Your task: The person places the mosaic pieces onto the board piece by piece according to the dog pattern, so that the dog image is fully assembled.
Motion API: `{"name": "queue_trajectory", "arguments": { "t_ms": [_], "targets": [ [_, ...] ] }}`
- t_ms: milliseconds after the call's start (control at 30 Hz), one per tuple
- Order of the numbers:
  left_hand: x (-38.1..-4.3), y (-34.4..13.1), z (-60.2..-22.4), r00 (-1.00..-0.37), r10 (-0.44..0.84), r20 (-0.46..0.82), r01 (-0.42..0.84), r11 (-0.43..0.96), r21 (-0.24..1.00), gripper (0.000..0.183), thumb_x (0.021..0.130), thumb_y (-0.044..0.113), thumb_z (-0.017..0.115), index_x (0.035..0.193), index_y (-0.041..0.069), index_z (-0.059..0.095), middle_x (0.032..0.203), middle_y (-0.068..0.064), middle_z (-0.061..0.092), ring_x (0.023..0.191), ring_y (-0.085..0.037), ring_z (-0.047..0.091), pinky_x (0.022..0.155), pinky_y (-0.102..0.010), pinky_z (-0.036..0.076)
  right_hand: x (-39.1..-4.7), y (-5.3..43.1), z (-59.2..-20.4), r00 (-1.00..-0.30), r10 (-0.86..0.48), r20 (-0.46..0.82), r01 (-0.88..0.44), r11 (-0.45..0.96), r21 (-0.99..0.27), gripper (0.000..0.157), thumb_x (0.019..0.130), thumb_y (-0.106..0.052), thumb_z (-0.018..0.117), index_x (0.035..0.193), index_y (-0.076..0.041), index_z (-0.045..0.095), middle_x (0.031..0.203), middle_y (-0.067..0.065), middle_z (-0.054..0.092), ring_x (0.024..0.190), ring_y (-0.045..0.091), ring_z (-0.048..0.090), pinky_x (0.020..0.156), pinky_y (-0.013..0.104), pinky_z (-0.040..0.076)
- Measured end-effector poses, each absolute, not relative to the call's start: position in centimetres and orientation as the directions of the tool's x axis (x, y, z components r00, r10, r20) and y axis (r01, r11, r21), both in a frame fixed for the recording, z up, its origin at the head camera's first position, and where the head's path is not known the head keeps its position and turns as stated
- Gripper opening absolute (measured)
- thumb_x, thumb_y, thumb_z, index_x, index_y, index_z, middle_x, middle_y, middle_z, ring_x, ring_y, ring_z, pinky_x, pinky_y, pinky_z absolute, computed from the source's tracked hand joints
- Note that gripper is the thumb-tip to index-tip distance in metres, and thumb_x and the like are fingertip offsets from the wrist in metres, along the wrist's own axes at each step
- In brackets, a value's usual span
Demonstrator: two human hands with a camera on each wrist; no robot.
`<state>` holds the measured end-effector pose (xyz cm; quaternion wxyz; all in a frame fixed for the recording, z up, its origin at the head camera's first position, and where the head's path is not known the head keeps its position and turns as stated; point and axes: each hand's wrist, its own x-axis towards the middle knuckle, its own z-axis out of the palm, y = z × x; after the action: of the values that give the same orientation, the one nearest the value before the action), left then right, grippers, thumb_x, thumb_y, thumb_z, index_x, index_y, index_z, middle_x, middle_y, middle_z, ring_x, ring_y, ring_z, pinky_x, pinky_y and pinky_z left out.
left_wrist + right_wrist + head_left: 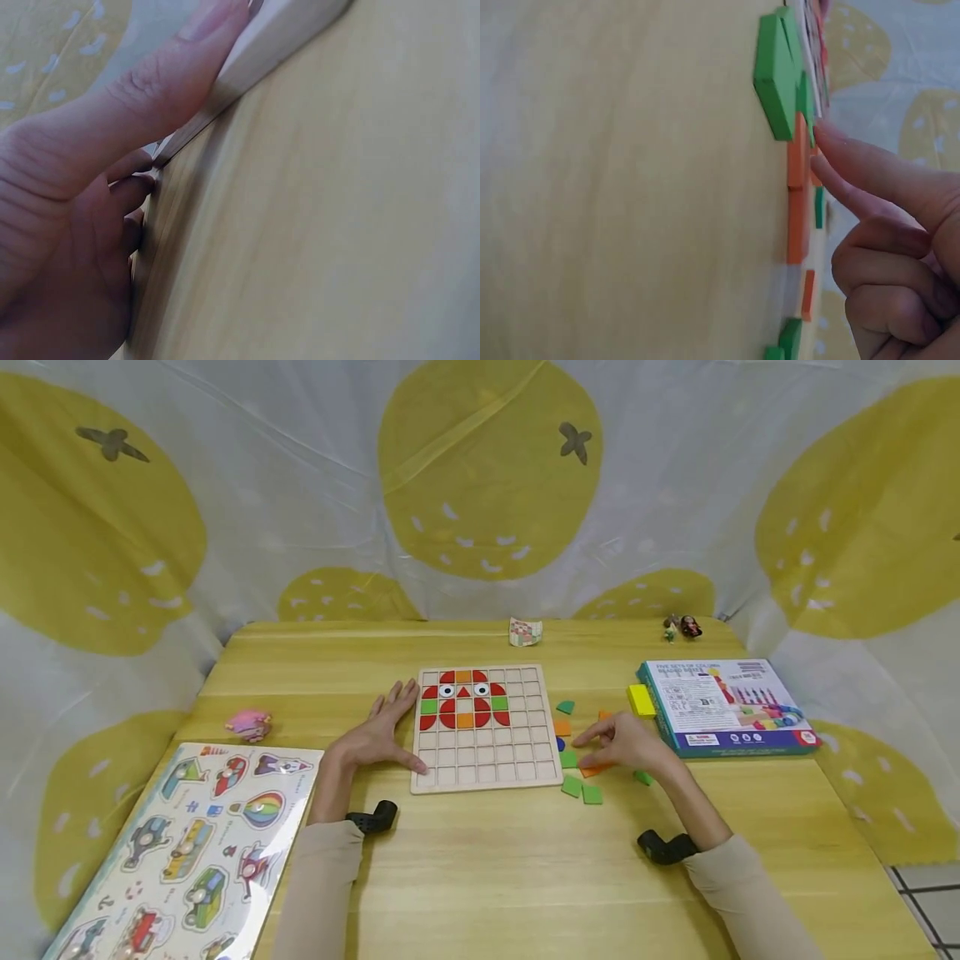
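Note:
A wooden grid board (487, 773) bears red, orange, green and white-eyed tiles (463, 702) in its upper left part, forming a face-like figure. My left hand (378, 735) rests at the board's left side, fingers spread, thumb (176, 71) on top of its near left corner. Over the loose pieces right of the board is my right hand (626, 743). Its thumb and forefinger reach out with a small gap between them, near orange tiles (797, 225) and a green tile (568, 760); the other fingers curl in. Two more green tiles (592, 795) lie nearer me.
A picture puzzle board (225, 827) lies at the left, with a pink toy (249, 724) behind it. On the right are a boxed bead set (723, 710) and a yellow block (641, 701). A small patterned card (525, 632) and small figures (690, 627) sit along the back edge.

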<state>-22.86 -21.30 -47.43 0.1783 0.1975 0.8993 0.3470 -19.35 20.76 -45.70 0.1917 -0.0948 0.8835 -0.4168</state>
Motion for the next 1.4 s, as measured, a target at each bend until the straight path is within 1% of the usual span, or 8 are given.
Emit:
{"name": "queue_trajectory", "arguments": {
  "t_ms": [233, 500, 633, 767, 867, 1000, 1200, 1400],
  "targets": [
    [-22.8, -21.5, -47.5, -0.858, 0.481, -0.178, 0.245, 0.689, 0.682, 0.137, 0.057, 0.046, 0.09, 0.157, 0.015, 0.002, 0.165, -0.003, -0.009, 0.151, -0.026, -0.017, 0.122, -0.054, -0.008, -19.2, 19.6, -45.9, -0.901, -0.312, -0.301, 0.029, 0.65, -0.759, 0.028, 0.068, -0.018, 0.087, 0.092, -0.009, 0.075, 0.06, 0.0, 0.046, 0.056, 0.015, 0.036, 0.047, 0.021, 0.026],
    [-22.8, -21.5, -47.3, -0.86, 0.477, -0.182, 0.239, 0.691, 0.682, 0.137, 0.057, 0.045, 0.09, 0.157, 0.015, 0.002, 0.165, -0.003, -0.009, 0.151, -0.026, -0.017, 0.122, -0.055, -0.009, -19.6, 19.4, -44.7, -0.93, -0.304, -0.204, -0.065, 0.685, -0.726, 0.023, 0.078, -0.023, 0.08, 0.097, -0.012, 0.074, 0.058, -0.002, 0.038, 0.051, 0.011, 0.03, 0.046, 0.021, 0.025],
    [-22.8, -21.6, -47.5, -0.858, 0.48, -0.184, 0.241, 0.692, 0.68, 0.137, 0.057, 0.045, 0.09, 0.156, 0.014, 0.001, 0.164, -0.003, -0.01, 0.151, -0.026, -0.018, 0.122, -0.054, -0.01, -20.5, 15.5, -43.8, -0.93, -0.335, -0.15, -0.117, 0.66, -0.742, 0.021, 0.077, -0.023, 0.081, 0.096, -0.015, 0.075, 0.057, -0.002, 0.034, 0.051, 0.012, 0.028, 0.047, 0.022, 0.023],
    [-22.7, -21.5, -47.5, -0.852, 0.492, -0.179, 0.258, 0.692, 0.674, 0.137, 0.057, 0.045, 0.09, 0.156, 0.013, 0.001, 0.164, -0.005, -0.01, 0.151, -0.027, -0.017, 0.122, -0.053, -0.01, -21.0, 10.0, -43.9, -0.921, -0.344, -0.183, -0.093, 0.65, -0.754, 0.02, 0.074, -0.022, 0.083, 0.091, -0.016, 0.076, 0.056, -0.002, 0.033, 0.054, 0.014, 0.028, 0.05, 0.024, 0.023],
    [-22.7, -21.5, -47.4, -0.85, 0.496, -0.174, 0.269, 0.694, 0.668, 0.137, 0.057, 0.046, 0.09, 0.156, 0.012, 0.002, 0.164, -0.007, -0.009, 0.151, -0.028, -0.016, 0.122, -0.054, -0.01, -21.0, 6.6, -44.5, -0.93, -0.312, -0.194, -0.068, 0.666, -0.743, 0.02, 0.071, -0.022, 0.086, 0.087, -0.015, 0.076, 0.055, -0.002, 0.042, 0.053, 0.013, 0.032, 0.049, 0.024, 0.024],
    [-22.9, -21.5, -47.3, -0.852, 0.497, -0.164, 0.278, 0.695, 0.663, 0.136, 0.057, 0.046, 0.09, 0.156, 0.011, 0.003, 0.164, -0.007, -0.008, 0.151, -0.029, -0.016, 0.122, -0.055, -0.009, -20.8, 4.1, -45.0, -0.944, -0.297, -0.144, -0.104, 0.683, -0.723, 0.023, 0.07, -0.02, 0.087, 0.087, -0.011, 0.076, 0.059, 0.001, 0.056, 0.051, 0.012, 0.04, 0.046, 0.023, 0.029],
    [-22.9, -21.4, -47.3, -0.855, 0.493, -0.159, 0.269, 0.685, 0.678, 0.136, 0.057, 0.045, 0.09, 0.156, 0.011, 0.003, 0.165, -0.008, -0.006, 0.151, -0.03, -0.015, 0.121, -0.055, -0.009, -21.0, 3.7, -45.0, -0.962, -0.26, -0.09, -0.118, 0.686, -0.718, 0.022, 0.07, -0.016, 0.086, 0.087, -0.009, 0.075, 0.065, 0.003, 0.062, 0.055, 0.013, 0.049, 0.048, 0.023, 0.036],
    [-22.7, -21.5, -47.2, -0.86, 0.482, -0.168, 0.252, 0.687, 0.681, 0.137, 0.056, 0.045, 0.091, 0.156, 0.012, 0.003, 0.165, -0.007, -0.007, 0.151, -0.029, -0.015, 0.122, -0.055, -0.009, -21.3, 3.8, -45.5, -0.958, -0.263, -0.113, -0.086, 0.641, -0.762, 0.021, 0.069, -0.014, 0.087, 0.088, -0.012, 0.078, 0.071, 0.005, 0.066, 0.056, 0.013, 0.046, 0.05, 0.022, 0.034]
  ]
}}
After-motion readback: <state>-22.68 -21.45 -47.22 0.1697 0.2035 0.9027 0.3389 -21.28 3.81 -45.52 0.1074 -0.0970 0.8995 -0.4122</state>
